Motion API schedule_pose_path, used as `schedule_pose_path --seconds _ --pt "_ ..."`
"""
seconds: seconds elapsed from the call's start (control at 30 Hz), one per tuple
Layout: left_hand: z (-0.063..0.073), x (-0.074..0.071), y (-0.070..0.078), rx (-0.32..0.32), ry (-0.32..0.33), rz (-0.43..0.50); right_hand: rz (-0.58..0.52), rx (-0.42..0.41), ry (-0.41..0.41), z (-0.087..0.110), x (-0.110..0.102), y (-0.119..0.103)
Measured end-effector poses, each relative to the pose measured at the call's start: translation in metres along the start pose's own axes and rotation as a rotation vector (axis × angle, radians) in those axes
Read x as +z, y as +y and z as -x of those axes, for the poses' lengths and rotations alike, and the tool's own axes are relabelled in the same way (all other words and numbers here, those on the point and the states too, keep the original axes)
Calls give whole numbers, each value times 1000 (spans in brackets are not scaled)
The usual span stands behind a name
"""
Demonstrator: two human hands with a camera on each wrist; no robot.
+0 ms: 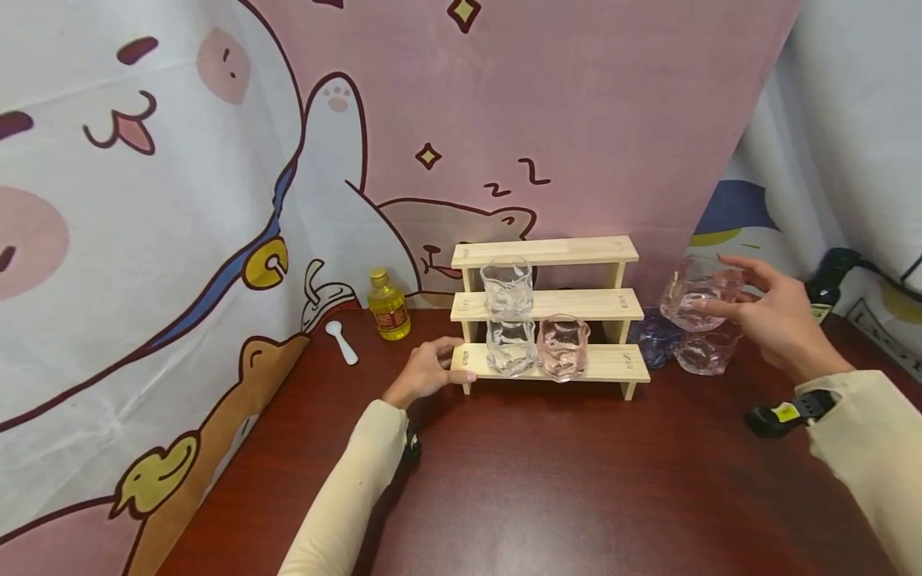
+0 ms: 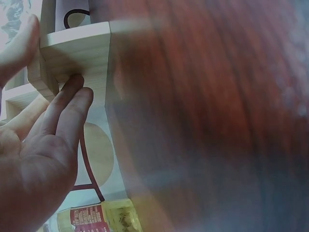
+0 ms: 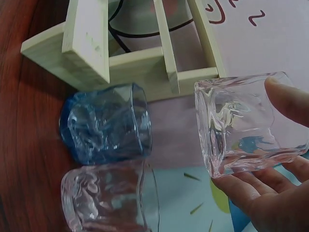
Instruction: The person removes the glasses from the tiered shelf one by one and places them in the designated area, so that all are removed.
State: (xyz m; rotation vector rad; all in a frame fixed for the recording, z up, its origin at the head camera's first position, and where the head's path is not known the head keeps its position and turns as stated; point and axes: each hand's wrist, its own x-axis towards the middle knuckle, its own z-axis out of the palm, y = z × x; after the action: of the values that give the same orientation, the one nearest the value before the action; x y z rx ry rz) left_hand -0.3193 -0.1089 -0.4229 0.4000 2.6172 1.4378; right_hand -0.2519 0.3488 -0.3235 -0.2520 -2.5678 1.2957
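My right hand (image 1: 774, 312) grips a pale pink glass (image 1: 695, 296) with wavy sides, thumb on one side and fingers on the other. In the right wrist view this glass is in the air, beside the blue glass (image 3: 106, 123) and another pinkish glass (image 3: 108, 198) that stand on the table. My left hand (image 1: 430, 370) holds the left end of the lowest board of a three-step wooden rack (image 1: 547, 304), its thumb at the front and fingers under the board. A clear glass (image 1: 507, 288) stands on the middle step; a clear glass (image 1: 511, 348) and a pink glass (image 1: 563, 348) stand on the lowest.
A yellow oil bottle (image 1: 389, 306) and a white spoon (image 1: 342, 342) are left of the rack on the dark red table (image 1: 547, 480). A dark bottle (image 1: 831, 276) stands at the far right. Behind hangs a cartoon-printed cloth (image 1: 576, 120).
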Motion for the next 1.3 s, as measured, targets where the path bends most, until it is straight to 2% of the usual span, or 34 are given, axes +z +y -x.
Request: schedule_pose_path --seconds 0.43,0.73,1.1,1.17,1.3 --pt "3 -2 -1 -4 -3 17 58 7 48 4 -20 19" --pt "4 1 -2 -1 1 8 87 70 134 2 -24 33" --pt "3 -2 1 5 -8 -6 81 121 166 7 -41 49" --pt "3 -1 2 1 -6 1 106 136 174 8 -43 52" --pt "3 0 2 -1 -8 6 113 131 207 8 -49 61"
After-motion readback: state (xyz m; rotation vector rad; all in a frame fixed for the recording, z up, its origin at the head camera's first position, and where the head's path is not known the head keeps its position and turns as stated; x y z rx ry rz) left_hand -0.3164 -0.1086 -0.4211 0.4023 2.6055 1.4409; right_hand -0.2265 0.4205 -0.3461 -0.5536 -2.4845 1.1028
